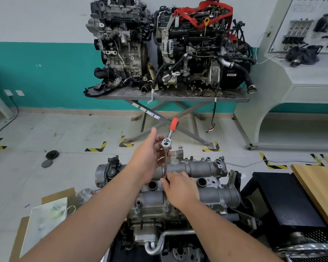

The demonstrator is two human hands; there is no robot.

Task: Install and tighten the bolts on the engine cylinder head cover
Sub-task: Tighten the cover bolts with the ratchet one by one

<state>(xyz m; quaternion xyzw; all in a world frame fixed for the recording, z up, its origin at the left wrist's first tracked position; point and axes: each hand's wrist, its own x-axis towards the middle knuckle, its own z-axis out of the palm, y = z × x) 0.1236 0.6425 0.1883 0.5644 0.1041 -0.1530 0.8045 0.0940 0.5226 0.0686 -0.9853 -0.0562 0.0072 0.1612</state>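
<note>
A person's left hand (150, 154) steadies the ratchet wrench (166, 143) at its head while the right hand (178, 188) pinches the stiff, slick steel extension (165, 163) low over the cylinder head cover (197, 167), likely seating a bolt.

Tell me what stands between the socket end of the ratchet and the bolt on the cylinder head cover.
Cannot tell: the right hand grips the bottom of the extension bar at the cover, hiding socket and bolt. The left hand holds the ratchet head.
</note>
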